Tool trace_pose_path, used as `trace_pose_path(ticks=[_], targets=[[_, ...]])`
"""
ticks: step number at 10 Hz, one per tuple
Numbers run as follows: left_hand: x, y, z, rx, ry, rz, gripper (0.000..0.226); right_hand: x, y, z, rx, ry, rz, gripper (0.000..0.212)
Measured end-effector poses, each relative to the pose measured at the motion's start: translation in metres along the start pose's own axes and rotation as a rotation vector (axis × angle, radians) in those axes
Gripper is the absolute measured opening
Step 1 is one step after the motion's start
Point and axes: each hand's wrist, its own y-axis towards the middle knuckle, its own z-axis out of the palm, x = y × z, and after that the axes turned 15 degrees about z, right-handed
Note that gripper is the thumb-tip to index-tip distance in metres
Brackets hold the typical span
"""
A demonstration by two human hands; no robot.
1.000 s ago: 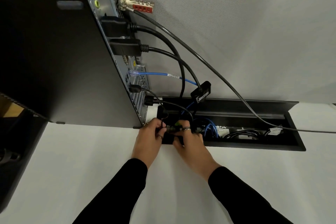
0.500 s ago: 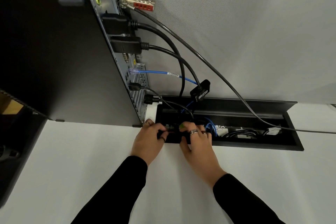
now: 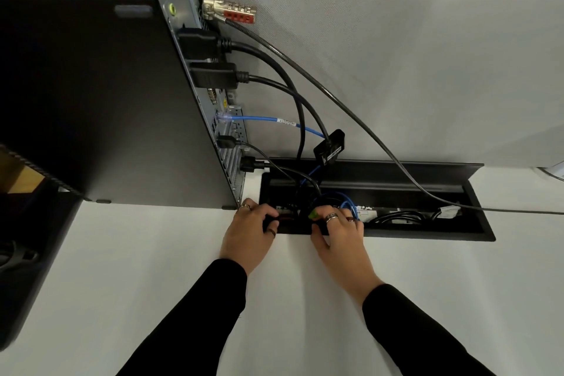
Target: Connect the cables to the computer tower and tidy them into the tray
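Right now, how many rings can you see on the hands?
4: two on the left hand, at and; two on the right hand, at and. Curled fingers may hide more.

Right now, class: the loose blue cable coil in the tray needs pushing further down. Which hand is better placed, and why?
The right hand, probably. Its fingers already lie at the blue cable coil inside the tray. The left hand grips something dark at the tray's left end, beside the computer tower.
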Motion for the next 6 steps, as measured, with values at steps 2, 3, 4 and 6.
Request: trace_pose_path(ticks=[2, 3, 4, 6], targets=[[-0.004, -0.012, -0.011, 0.100, 0.027, 0.022, 0.029, 0.001, -0.003, -0.013, 0.057, -0.106, 0.018, 0.023], [-0.010, -0.019, -0.020, 0.188, 0.065, 0.039, 0.040, 0.005, -0.009, -0.024, 0.117, -0.183, 0.027, 0.032], [-0.018, -0.026, -0.029, 0.337, 0.094, 0.031, 0.050, 0.011, -0.017, -0.037, 0.251, -0.270, 0.065, 0.042], [-0.034, -0.041, -0.044, 0.515, 0.114, -0.009, 0.061, 0.018, -0.039, -0.064, 0.316, -0.297, 0.047, 0.047]])
